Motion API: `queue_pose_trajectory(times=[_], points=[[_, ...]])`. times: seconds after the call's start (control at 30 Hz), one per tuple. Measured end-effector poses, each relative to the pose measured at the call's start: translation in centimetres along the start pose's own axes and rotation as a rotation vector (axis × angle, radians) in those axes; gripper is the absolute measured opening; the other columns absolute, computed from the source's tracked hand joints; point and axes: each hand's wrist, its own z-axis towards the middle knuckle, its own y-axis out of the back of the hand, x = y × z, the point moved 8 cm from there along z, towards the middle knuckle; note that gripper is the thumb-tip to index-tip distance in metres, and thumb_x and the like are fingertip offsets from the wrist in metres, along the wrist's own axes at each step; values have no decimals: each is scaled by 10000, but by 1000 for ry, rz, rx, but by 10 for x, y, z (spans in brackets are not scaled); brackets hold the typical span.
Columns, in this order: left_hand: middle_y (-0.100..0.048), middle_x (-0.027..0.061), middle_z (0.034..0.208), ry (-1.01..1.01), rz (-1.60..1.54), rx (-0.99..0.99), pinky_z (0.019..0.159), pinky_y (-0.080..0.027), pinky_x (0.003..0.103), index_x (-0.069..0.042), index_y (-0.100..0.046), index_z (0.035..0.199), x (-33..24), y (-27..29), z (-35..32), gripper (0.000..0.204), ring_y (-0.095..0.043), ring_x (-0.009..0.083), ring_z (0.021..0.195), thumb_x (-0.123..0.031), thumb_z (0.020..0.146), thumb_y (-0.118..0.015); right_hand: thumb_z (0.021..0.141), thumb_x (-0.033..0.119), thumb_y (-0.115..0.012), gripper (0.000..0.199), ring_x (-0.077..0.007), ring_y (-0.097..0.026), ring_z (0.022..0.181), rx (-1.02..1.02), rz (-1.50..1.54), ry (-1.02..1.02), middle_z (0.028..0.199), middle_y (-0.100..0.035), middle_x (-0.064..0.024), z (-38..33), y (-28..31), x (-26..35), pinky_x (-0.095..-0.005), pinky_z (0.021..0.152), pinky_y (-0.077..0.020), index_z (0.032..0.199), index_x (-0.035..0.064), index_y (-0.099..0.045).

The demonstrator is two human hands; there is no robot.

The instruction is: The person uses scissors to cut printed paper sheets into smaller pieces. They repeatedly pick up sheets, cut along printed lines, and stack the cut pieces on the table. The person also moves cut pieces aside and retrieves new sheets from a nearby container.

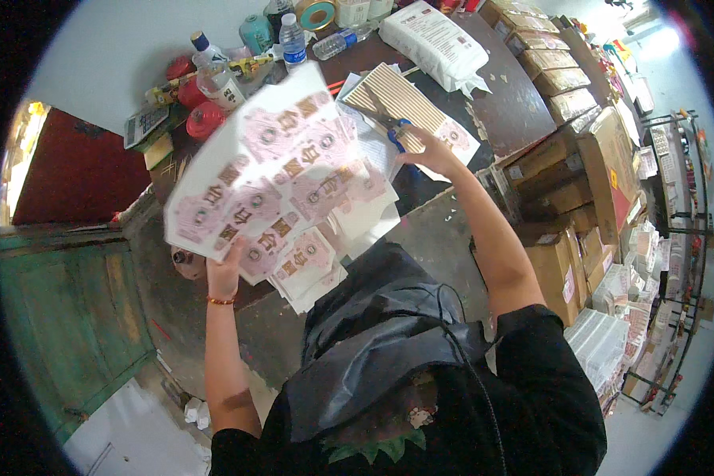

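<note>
My left hand is closed on the lower edge of a large white sheet of printed labels, which bears pink patterns and brown characters and is raised at a tilt. My right hand has its thumb and fingers around the blue handles of a pair of scissors. The scissors' dark blades lie over a striped cream stack. Under the raised sheet are smaller cut label pieces and more paper, partly hidden by it.
Along the table's far side stand a clear liquor bottle, water bottles, a teal jar and a white package. Cardboard boxes are piled at the right, before a rack. A green wooden panel stands left.
</note>
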Motion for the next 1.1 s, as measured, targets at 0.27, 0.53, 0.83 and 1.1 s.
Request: queue_pose_trajectory(times=[0.27,0.53,0.83,1.1], points=[[-571,76,1151,96,-184,-378,899,-449,320,11,-501,1206,-55,-24,-48,389,-562,174,1025,-9,833,-613,618,349,-763,974,-389,-431,1124,-219,-560,-113,1211,-460,-239,27,-27,-59,-436,985,-339,1374,2,-258],[-594,70,1087,164,-379,-529,838,-480,333,8,-528,1161,-104,-94,-61,320,-583,180,981,-79,862,-601,654,264,-668,733,-422,-464,1031,-140,-583,-42,1108,-478,-275,16,-13,-30,-462,920,-380,1225,-108,-398],[-604,59,1028,109,-427,-526,812,-485,305,7,-574,1084,-110,-103,-54,257,-591,160,944,-78,843,-605,784,161,-598,317,-332,-602,806,-147,8,-40,841,-603,-177,-44,57,-38,-390,724,-477,1017,-45,-531],[-617,41,991,178,-416,-274,802,-487,291,-2,-582,1088,-117,-115,-38,291,-591,142,912,-127,830,-631,864,126,-596,171,-158,-519,729,-124,1062,-133,816,-541,-71,-98,110,54,-266,650,-411,978,26,-516]])
